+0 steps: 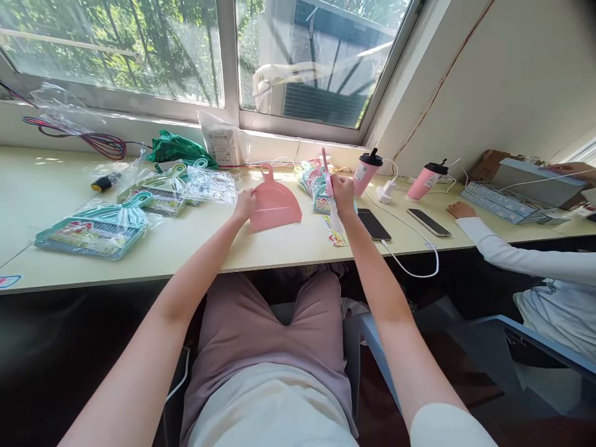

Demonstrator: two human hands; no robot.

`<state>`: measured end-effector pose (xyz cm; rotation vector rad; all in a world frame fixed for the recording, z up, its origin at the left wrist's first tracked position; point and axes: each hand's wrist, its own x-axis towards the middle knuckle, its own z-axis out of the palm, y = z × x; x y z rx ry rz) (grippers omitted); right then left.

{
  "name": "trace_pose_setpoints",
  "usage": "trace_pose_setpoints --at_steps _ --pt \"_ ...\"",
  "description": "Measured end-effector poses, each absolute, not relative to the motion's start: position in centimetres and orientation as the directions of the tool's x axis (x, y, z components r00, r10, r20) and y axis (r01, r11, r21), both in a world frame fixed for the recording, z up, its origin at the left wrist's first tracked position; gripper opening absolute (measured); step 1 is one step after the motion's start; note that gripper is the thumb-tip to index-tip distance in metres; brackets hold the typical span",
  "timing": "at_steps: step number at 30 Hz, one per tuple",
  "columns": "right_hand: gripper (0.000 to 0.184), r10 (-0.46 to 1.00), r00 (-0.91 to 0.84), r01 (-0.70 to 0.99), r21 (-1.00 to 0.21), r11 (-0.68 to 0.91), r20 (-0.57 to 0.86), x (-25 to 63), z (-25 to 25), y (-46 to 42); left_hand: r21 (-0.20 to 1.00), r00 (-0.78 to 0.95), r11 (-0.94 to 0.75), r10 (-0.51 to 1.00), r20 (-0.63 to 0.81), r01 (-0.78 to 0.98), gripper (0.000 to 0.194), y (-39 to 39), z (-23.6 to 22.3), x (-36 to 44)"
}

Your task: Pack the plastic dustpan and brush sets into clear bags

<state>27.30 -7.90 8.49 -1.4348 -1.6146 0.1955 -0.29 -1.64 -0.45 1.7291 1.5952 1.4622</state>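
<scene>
My left hand (pixel 245 205) grips the left edge of a pink dustpan (pixel 278 206), its looped handle pointing toward the window. My right hand (pixel 343 194) is closed around a pink hand brush (pixel 328 177), held upright and edge-on with pale bristles facing down. Below the brush, a colourful printed card (pixel 337 238) lies on the table. Between the dustpan and brush, farther back, sit small wrapped items with pink and teal handles (pixel 313 180). To the left lie a teal dustpan set in clear wrap (pixel 97 225) and a light green wrapped set (pixel 161 191).
Two pink cups (pixel 364 175) (pixel 424 182), a white charger (pixel 385 192) and two phones (pixel 374 225) (pixel 428 222) are on the right. A co-worker's hand (pixel 460 210) rests near a box (pixel 507 200). A screwdriver-like tool (pixel 105 182) and green plastic bag (pixel 179 149) lie left.
</scene>
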Motion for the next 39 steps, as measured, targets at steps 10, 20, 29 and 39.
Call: trace_pose_setpoints --at_steps 10,20,29,39 --pt "0.023 0.951 0.168 0.985 -0.084 -0.151 0.259 34.6 5.4 -7.2 0.538 -0.011 -0.258 0.895 0.447 0.803 0.04 -3.6 -0.3 0.4" --pt "0.031 0.967 0.223 0.962 -0.187 -0.198 0.124 39.4 3.0 -4.8 0.304 -0.013 -0.123 0.912 0.409 0.945 0.027 -4.4 0.3 0.2" --pt "0.023 0.975 0.2 0.94 -0.299 -0.163 0.096 39.6 2.4 -4.6 0.69 -0.141 -0.266 0.87 0.472 0.673 0.026 -3.6 0.6 0.2" --pt "0.036 0.925 0.049 0.519 -0.801 0.298 0.376 35.4 9.6 -6.9 0.885 -0.296 -0.341 0.851 0.434 0.318 0.031 -3.8 0.5 0.7"
